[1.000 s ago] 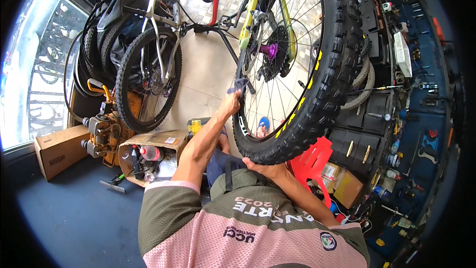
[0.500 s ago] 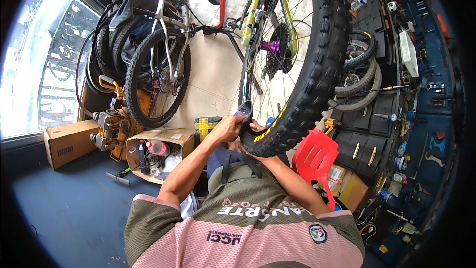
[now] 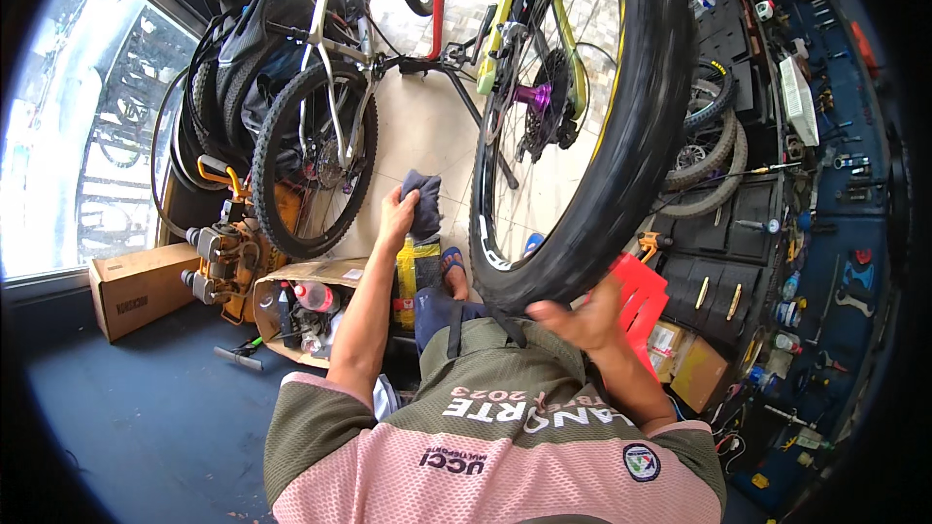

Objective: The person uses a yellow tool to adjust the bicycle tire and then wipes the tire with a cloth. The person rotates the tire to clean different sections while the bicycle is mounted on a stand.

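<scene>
My left hand [image 3: 400,217] pinches a dark grey cloth [image 3: 421,196], held out to the left of a large mountain-bike wheel. The wheel's thick black tyre [image 3: 652,107] is smeared as if spinning, its knobs no longer distinct. A purple hub [image 3: 534,95] and black sprockets sit at the wheel's middle, mounted on a yellow-green bicycle frame [image 3: 492,49]. My right hand [image 3: 588,318] is beside the lower right of the tyre, thumb apart from the fingers, holding nothing visible. Whether it touches the tyre I cannot tell.
On the left are a silver bicycle's wheel [image 3: 313,160], a yellow compressor [image 3: 243,257] and an open cardboard box [image 3: 277,335] with bottles. A red plastic chair [image 3: 636,303] stands close at the right. Farther right, tools line a dark blue bench [image 3: 840,233].
My left hand has moved left, away from the tyre, with the cloth. My right hand has come out from behind the tyre to its right side. The tyre's tread has become blurred.
</scene>
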Motion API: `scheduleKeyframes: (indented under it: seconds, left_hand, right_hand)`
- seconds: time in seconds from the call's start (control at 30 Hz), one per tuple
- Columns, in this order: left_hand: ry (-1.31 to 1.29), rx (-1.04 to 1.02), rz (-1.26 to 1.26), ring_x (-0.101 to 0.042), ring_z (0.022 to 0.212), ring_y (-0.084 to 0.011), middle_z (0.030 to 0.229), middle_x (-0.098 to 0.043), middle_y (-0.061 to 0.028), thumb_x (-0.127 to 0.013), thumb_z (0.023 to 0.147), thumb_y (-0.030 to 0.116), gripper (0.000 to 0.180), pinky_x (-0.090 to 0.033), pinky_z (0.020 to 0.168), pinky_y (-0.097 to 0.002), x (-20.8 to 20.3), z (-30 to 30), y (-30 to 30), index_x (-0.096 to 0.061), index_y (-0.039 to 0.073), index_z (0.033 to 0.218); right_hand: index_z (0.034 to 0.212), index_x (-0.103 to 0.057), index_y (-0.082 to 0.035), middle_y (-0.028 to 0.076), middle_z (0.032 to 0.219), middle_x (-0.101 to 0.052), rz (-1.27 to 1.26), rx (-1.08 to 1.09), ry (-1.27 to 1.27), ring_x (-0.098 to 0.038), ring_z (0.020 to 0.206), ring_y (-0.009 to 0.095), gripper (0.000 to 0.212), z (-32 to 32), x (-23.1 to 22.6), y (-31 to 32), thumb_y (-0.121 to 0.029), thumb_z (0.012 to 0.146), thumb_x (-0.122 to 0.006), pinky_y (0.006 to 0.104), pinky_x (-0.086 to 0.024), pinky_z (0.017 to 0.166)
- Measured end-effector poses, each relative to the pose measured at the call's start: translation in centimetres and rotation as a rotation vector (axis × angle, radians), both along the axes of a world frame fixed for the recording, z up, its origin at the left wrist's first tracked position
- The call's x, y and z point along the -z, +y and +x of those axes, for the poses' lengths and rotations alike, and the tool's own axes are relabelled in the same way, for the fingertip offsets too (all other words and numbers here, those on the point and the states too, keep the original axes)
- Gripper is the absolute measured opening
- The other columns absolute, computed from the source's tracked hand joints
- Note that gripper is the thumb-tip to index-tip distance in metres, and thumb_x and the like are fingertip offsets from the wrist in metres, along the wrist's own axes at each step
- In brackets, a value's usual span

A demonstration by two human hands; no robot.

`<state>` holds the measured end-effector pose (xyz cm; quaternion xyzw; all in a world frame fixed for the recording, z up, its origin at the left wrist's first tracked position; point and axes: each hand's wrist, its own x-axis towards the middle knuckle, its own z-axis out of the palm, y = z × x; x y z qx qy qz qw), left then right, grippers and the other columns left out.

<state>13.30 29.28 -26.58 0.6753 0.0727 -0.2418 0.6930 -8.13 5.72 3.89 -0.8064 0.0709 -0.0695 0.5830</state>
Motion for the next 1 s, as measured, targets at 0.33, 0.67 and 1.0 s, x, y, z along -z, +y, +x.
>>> scheduleKeyframes:
  seconds: [0.33, 0.67, 1.0]
  left_hand:
    - [0.07, 0.023, 0.107, -0.074, 0.086, -0.0233, 0.095, -0.077, -0.0117, -0.076, 0.082, 0.024, 0.037, -0.058, 0.078, -0.0405, 6.3, 2.1, -5.8, -0.071, 0.0, 0.109]
    - [-0.313, 0.416, 0.486, -0.071, 0.11, -0.0419, 0.114, -0.074, -0.0262, -0.07, 0.091, 0.016, 0.043, -0.055, 0.096, -0.0471, 3.3, 4.7, -14.0, -0.067, 0.002, 0.131]
    - [-0.353, 0.815, 0.46, -0.07, 0.112, -0.0452, 0.118, -0.07, -0.0329, -0.054, 0.08, 0.003, 0.059, -0.056, 0.097, -0.0495, 1.7, -1.7, -11.4, -0.066, 0.006, 0.138]
  right_hand:
    - [0.118, -0.072, 0.0, 0.019, 0.123, -0.071, -0.134, -0.049, 0.058, -0.064, 0.12, 0.035, 0.079, -2.0, 5.2, 1.5, -0.058, 0.07, -0.094, 0.0448, -0.045, 0.109]
    - [0.112, -0.076, -0.003, 0.013, 0.108, -0.076, -0.373, 0.094, 0.065, -0.072, 0.102, 0.035, 0.055, -1.1, 3.3, 3.4, -0.041, 0.075, -0.091, 0.0458, -0.054, 0.096]
    - [0.111, -0.077, -0.006, 0.012, 0.11, -0.076, -0.509, 0.043, -0.043, -0.069, 0.11, 0.032, 0.043, 0.0, 7.2, 3.5, -0.031, 0.079, -0.089, 0.0455, -0.05, 0.103]
